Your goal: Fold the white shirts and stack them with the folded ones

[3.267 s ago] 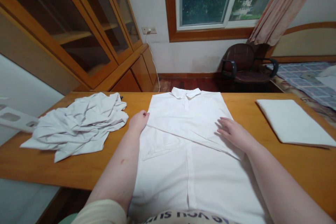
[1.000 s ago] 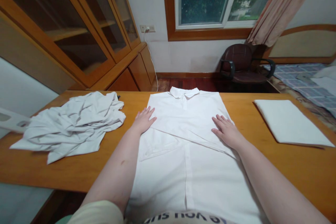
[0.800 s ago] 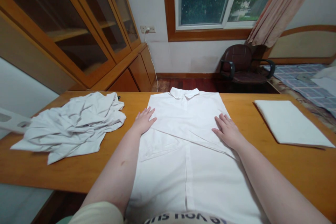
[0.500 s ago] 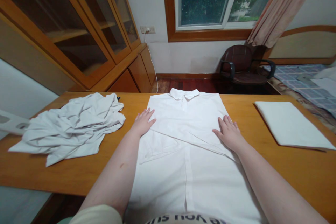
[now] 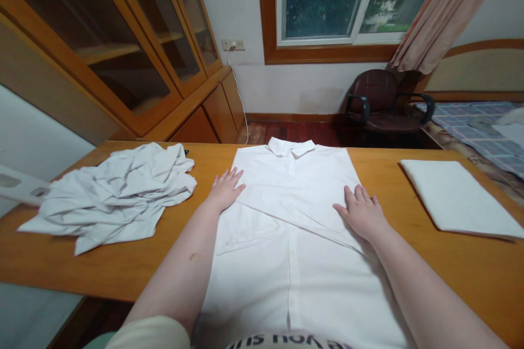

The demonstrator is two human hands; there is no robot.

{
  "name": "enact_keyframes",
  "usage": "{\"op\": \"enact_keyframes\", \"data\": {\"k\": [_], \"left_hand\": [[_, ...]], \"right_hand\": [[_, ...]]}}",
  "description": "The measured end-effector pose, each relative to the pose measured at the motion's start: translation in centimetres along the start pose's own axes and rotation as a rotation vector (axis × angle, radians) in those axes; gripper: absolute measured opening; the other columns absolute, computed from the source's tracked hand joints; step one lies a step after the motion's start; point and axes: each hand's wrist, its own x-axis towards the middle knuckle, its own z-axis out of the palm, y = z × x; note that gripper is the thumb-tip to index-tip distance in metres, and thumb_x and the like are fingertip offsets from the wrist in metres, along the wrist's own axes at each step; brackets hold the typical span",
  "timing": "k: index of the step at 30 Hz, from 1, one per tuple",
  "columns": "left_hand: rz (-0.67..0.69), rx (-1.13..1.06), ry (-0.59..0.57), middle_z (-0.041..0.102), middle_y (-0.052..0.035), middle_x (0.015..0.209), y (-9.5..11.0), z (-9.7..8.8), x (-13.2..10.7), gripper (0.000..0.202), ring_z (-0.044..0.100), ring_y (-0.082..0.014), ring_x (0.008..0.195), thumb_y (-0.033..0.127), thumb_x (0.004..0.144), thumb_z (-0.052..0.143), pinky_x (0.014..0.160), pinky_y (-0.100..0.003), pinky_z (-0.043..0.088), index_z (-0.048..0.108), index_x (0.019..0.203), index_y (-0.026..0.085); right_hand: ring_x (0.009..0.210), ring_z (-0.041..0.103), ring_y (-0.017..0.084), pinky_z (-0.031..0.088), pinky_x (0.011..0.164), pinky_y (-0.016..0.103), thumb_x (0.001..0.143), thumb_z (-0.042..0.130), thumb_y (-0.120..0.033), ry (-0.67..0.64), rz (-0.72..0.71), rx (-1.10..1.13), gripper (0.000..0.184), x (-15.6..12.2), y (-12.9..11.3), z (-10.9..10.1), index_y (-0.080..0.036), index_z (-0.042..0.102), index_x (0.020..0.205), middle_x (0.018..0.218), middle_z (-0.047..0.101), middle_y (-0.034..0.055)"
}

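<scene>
A white collared shirt (image 5: pixel 295 185) lies spread on the wooden table (image 5: pixel 135 262), collar away from me, its sides and sleeves folded in across the middle. My left hand (image 5: pixel 224 190) rests flat on the shirt's left edge, fingers stretched out. My right hand (image 5: pixel 362 212) lies flat on the shirt's right edge, fingers spread, pressing the folded sleeve down. Neither hand holds anything.
A crumpled pile of white garments (image 5: pixel 114 191) sits at the table's left. A neatly folded white cloth (image 5: pixel 454 196) lies at the right. Beyond the table are a wooden glass-door cabinet (image 5: pixel 123 49), a dark armchair (image 5: pixel 380 103), a window and a bed.
My left hand went from curled at the shirt's edge to flat and open. My right hand slid outward to the shirt's right edge. The camera shifted slightly.
</scene>
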Motion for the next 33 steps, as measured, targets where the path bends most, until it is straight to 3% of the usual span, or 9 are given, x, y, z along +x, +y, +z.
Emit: {"op": "enact_keyframes", "data": {"k": [5,10,12,19,24,29,33], "left_hand": [[-0.006,0.012,0.002,0.017,-0.001,0.155,0.3,0.1,0.0,0.06,0.014,-0.0302,0.141,0.053,0.091,0.027,0.111,-0.055,0.011,0.027,0.146,0.03],[-0.11,0.093,-0.027,0.023,-0.0092,0.153,1.9,-1.0,0.9,0.062,0.013,-0.0374,0.14,0.053,0.087,0.037,0.108,-0.062,0.008,0.036,0.142,0.024],[-0.059,0.115,0.011,0.025,-0.0128,0.152,3.5,-1.9,1.8,0.061,0.014,-0.0365,0.14,0.05,0.084,0.043,0.109,-0.06,0.009,0.043,0.138,0.02],[0.209,-0.066,0.127,0.043,-0.0091,0.143,11.4,-4.0,7.2,0.048,0.034,-0.0268,0.133,0.041,0.087,0.042,0.111,-0.045,0.018,0.05,0.129,0.02],[0.261,-0.098,0.136,0.046,-0.0129,0.139,14.8,-3.5,11.2,0.053,0.041,-0.0267,0.127,0.04,0.088,0.042,0.107,-0.042,0.026,0.044,0.134,0.015],[0.319,-0.043,0.09,0.042,-0.0113,0.143,16.3,-2.3,14.0,0.051,0.029,-0.0266,0.135,0.043,0.09,0.036,0.112,-0.05,0.011,0.044,0.134,0.017],[0.325,-0.044,0.041,0.035,-0.0092,0.148,16.6,-0.4,14.9,0.056,0.027,-0.0254,0.137,0.046,0.09,0.034,0.113,-0.049,0.012,0.037,0.139,0.019]], "right_hand": [[0.132,0.029,0.039,0.018,0.104,0.058,0.088,0.024,-0.062,0.045,0.014,-0.031,0.078,-0.3,-0.2,-0.3,-0.004,0.039,0.138,0.141,0.037,0.0281],[0.139,0.017,0.033,0.014,0.109,0.055,0.091,0.028,-0.056,0.094,-0.156,0.014,0.065,-0.2,-0.4,-0.4,-0.014,0.042,0.138,0.15,0.029,0.0157],[0.139,0.019,0.031,0.016,0.109,0.052,0.091,0.028,-0.055,0.073,-0.201,0.043,0.064,0.0,-0.5,-0.3,-0.015,0.039,0.14,0.15,0.029,0.015],[0.137,0.025,0.03,0.017,0.11,0.049,0.091,0.03,-0.055,0.084,-0.203,0.069,0.066,0.5,-0.5,0.2,-0.012,0.038,0.141,0.147,0.033,0.0173],[0.138,0.024,0.029,0.017,0.111,0.048,0.091,0.029,-0.056,0.103,-0.196,0.074,0.067,0.3,-0.7,0.3,-0.013,0.038,0.141,0.148,0.032,0.0161],[0.138,0.024,0.028,0.017,0.111,0.048,0.091,0.03,-0.055,0.096,-0.192,0.088,0.067,0.2,-0.9,0.2,-0.013,0.038,0.141,0.149,0.031,0.0158],[0.138,0.024,0.027,0.018,0.111,0.047,0.091,0.029,-0.056,0.099,-0.185,0.093,0.067,0.1,-1.0,0.0,-0.014,0.038,0.141,0.148,0.032,0.0149]]}}
